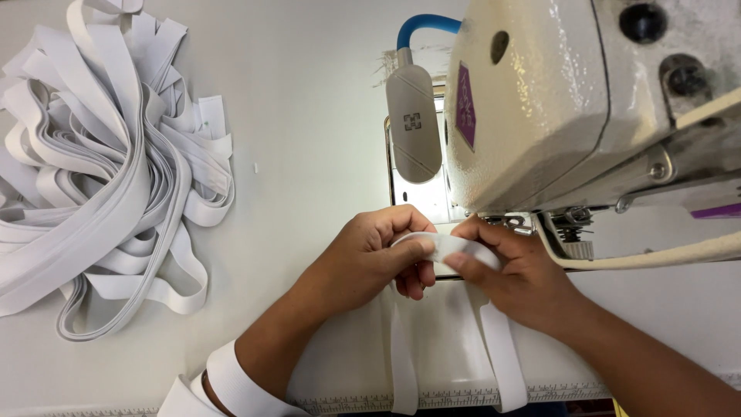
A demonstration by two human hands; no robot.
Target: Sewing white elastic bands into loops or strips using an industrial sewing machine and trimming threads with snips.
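A white elastic band [444, 245] is pinched between both hands just in front of the sewing machine [571, 100], at the near middle of the desk [309, 139]. The left hand [370, 259] grips its left end, thumb on top and fingers curled under; the right hand [513, 270] grasps the right end, fingers laid over the strip. The hands nearly touch, and the band bridges the small gap between them. From there two tails of the band run toward the near edge, one under each hand, and drop over the desk's rim.

Just beyond the hands lies the metal plate [417, 197] under the machine's head. The cream machine body fills the far right; on its left face sits a purple diamond-shaped label [465, 106]. To the left of it hangs an oval grey lamp [414, 123] on a blue bent neck [424, 25], marked with a small square emblem.

Well apart, at the far left of the desk, lies a loose pile of bands [100, 162], white and tangled in loops. A white band [239, 382] also circles the left wrist.
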